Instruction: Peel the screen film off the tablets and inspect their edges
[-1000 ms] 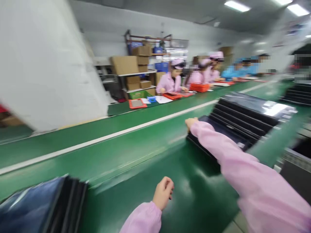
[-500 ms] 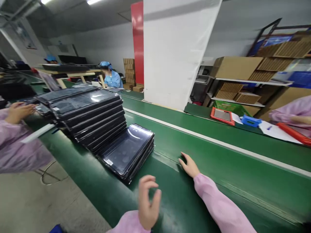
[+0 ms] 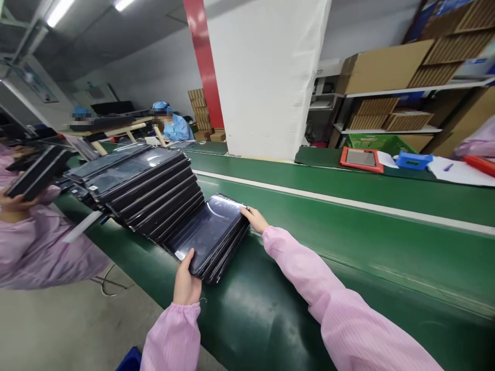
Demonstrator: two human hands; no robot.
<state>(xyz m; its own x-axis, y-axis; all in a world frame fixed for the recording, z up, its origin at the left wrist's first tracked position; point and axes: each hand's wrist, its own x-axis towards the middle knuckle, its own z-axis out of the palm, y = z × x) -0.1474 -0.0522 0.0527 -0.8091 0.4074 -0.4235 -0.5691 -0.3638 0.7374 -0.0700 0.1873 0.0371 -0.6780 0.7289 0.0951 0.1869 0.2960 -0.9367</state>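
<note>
Head view: the left hand [image 3: 186, 278] and right hand [image 3: 253, 219] are well apart, clamped on opposite ends of a short stack of film-wrapped black panels [image 3: 207, 237] on the green conveyor surface [image 3: 348, 257]. Taller stacks [image 3: 143, 175] beside it remain untouched. Contents of the green crate [image 3: 381, 143] across the line cannot be made out.

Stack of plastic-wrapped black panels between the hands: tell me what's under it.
The stack of plastic-wrapped black panels rests on the green conveyor belt, which shows around its edges. The belt directly beneath it is covered, so that surface cannot be seen.
</note>
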